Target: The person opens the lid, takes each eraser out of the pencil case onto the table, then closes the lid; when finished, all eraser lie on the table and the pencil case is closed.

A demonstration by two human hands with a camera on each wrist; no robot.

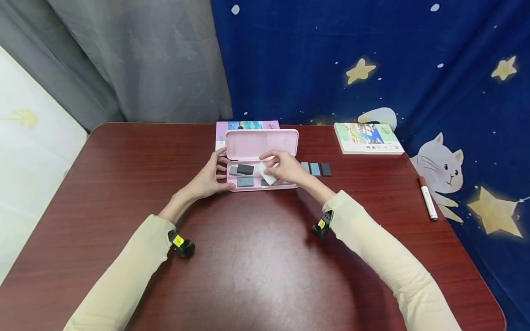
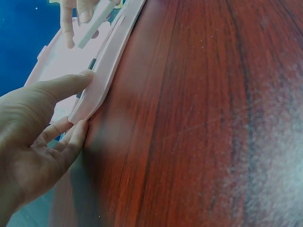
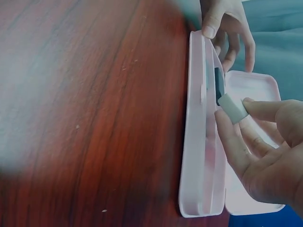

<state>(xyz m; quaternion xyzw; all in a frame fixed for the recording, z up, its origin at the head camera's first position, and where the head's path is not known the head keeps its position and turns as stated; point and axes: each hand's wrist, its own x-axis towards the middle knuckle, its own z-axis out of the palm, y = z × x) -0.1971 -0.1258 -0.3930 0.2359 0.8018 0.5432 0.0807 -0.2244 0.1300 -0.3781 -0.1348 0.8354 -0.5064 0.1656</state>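
Observation:
A pink pencil case stands with its lid raised, near the back of the table. My left hand grips its left end, thumb at the near rim and fingers round the far side. Above the tray, my right hand pinches a white eraser between thumb and fingers, holding it tilted. Inside the tray lie a dark block and a blue-grey block. Another piece at the tray's right is partly hidden by the white eraser and my right hand.
Right of the case, three small blocks lie in a row, partly behind my right wrist. A purple-covered book is behind the lid. A green-edged book lies at the back right, and a marker near the right edge.

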